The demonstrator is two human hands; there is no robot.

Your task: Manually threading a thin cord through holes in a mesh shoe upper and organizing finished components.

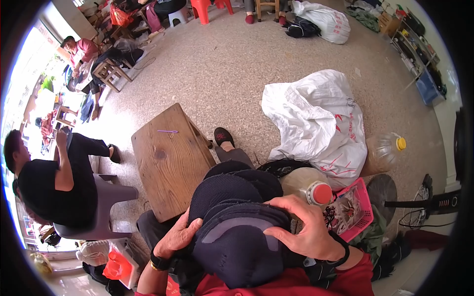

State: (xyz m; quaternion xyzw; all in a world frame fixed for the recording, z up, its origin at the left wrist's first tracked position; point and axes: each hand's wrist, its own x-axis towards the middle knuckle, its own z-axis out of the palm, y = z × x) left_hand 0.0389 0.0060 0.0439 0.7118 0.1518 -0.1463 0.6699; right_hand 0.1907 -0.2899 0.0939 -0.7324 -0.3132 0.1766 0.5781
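Observation:
On my lap rests a stack of dark navy fabric pieces (242,259) with rounded edges. The top piece carries a curved grey strip (239,224), and more ribbed dark pieces fan out behind it. My left hand (178,238) grips the stack's left side, its fingers partly hidden behind the cloth. With the thumb on the top piece beside the grey strip and the fingers at the far edge, my right hand (308,232) pinches the fabric from the right. Dark bands circle both wrists.
A wooden stool (170,163) holds a purple hook-like tool (168,131). At right are a white sack (316,118), a red-capped jug (301,185), a yellow-capped bottle (382,153) and a pink basket (363,207). A person (57,182) sits close at left; others sit farther off.

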